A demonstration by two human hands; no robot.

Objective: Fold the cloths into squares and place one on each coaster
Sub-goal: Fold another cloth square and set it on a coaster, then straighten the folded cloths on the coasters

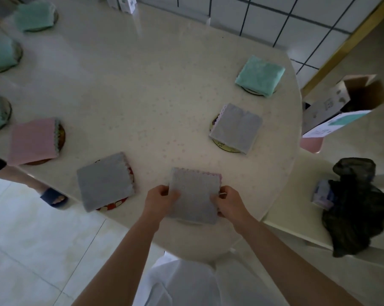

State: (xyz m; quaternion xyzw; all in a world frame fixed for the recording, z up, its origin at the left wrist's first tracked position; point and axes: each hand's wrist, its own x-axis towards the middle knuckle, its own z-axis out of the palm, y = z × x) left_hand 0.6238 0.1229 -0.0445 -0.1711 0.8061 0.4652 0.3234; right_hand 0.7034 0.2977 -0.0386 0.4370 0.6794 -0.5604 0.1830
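Note:
A folded grey cloth with a pink scalloped far edge lies at the near edge of the round table. My left hand grips its left side and my right hand grips its right side. A sliver of a coaster shows under its near edge. Other folded cloths rest on coasters around the table: a grey one, a pink one, a grey one, a teal one, and several teal ones at the far left.
A person's leg and blue slipper stand at the left by the table. An open cardboard box and a black plastic bag sit on seats to the right. A tiled wall is behind the table.

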